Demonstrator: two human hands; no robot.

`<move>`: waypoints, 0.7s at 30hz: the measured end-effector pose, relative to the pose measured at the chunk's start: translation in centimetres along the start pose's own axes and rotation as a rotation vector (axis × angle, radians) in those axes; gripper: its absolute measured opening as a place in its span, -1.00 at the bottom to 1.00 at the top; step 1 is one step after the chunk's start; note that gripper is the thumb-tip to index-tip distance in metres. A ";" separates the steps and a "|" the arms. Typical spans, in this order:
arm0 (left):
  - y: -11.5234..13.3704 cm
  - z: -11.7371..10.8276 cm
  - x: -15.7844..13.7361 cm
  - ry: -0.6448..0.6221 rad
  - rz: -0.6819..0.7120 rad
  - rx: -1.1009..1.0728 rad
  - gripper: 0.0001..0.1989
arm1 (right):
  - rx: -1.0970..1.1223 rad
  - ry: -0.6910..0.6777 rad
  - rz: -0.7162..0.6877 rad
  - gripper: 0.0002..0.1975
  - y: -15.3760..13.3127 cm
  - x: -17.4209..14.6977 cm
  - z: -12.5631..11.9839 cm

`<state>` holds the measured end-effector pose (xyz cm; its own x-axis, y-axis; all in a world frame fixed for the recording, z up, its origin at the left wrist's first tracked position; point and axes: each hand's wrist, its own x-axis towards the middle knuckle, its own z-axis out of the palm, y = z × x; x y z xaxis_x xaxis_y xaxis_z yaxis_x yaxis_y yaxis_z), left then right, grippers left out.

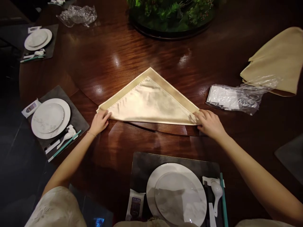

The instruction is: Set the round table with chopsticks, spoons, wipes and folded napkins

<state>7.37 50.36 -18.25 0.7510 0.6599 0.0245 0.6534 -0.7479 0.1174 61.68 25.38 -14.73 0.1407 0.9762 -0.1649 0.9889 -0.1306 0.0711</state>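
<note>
A shiny gold cloth napkin (151, 101) lies folded into a triangle on the dark wooden table, its point facing away from me. The upper layer stops short of the lower one, so a matte border shows along both slanted sides. My left hand (100, 121) closes its fingers on the left corner. At the right corner, my right hand (210, 123) pinches the cloth between thumb and fingers. The long folded edge between my hands runs nearly straight, close to the curved seam in the table.
Before me, stacked white plates (176, 194) rest on a dark placemat (142, 160) beside a white spoon (216, 192) and teal chopsticks (223, 198). Another setting has plates (50, 118) at left. Rightward lie a plastic bag of white packets (224, 97) and more yellow cloth (279, 60). Greenery (170, 15) stands beyond.
</note>
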 end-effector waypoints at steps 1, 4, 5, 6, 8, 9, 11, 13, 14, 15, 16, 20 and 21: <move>0.9 0.8 -0.1 0.018 0.021 0.016 -0.53 | 0.033 0.010 -0.059 -0.46 -0.8 -0.2 0.3; 2.1 2.6 0.2 0.087 -0.016 0.029 -0.57 | 0.090 -0.029 -0.136 -0.60 -2.0 -0.1 1.5; 2.0 2.8 0.5 0.105 -0.037 0.028 -0.58 | 0.084 -0.039 -0.136 -0.62 -2.1 0.0 1.8; 1.8 2.8 0.9 0.117 -0.048 0.025 -0.60 | 0.071 -0.043 -0.125 -0.63 -2.1 0.3 2.0; 1.0 2.0 1.9 0.121 -0.047 0.021 -0.63 | 0.042 -0.023 -0.070 -0.63 -1.6 0.9 1.9; 0.5 1.3 2.5 0.121 -0.047 0.022 -0.65 | 0.029 -0.003 -0.030 -0.63 -1.4 1.3 1.7; -0.6 -0.5 3.8 0.126 -0.084 0.038 -0.69 | 0.004 0.035 0.053 -0.63 -0.8 2.3 0.9; -1.7 -2.2 5.4 0.102 -0.158 0.066 -0.71 | -0.037 0.028 0.107 -0.63 -0.2 3.5 0.0; -2.4 -3.0 6.2 0.061 -0.188 0.065 -0.70 | -0.062 -0.001 0.126 -0.63 0.0 4.3 -0.5; -3.0 -3.6 7.0 -0.005 -0.208 0.045 -0.70 | -0.087 -0.037 0.146 -0.63 0.2 5.0 -0.8; -3.7 -4.1 7.8 -0.091 -0.223 0.008 -0.70 | -0.111 -0.074 0.169 -0.63 0.3 5.7 -1.1; -5.8 -5.0 9.8 -0.413 -0.305 -0.088 -0.73 | -0.126 -0.222 0.302 -0.60 0.7 8.0 -1.4; -6.0 -4.9 10.0 -0.441 -0.336 -0.065 -0.75 | -0.118 -0.245 0.337 -0.59 0.6 8.3 -1.3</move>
<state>10.49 61.75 -13.83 0.4805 0.7581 -0.4409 0.8669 -0.4865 0.1083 63.42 33.58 -14.79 0.4759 0.8107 -0.3410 0.8756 -0.4002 0.2705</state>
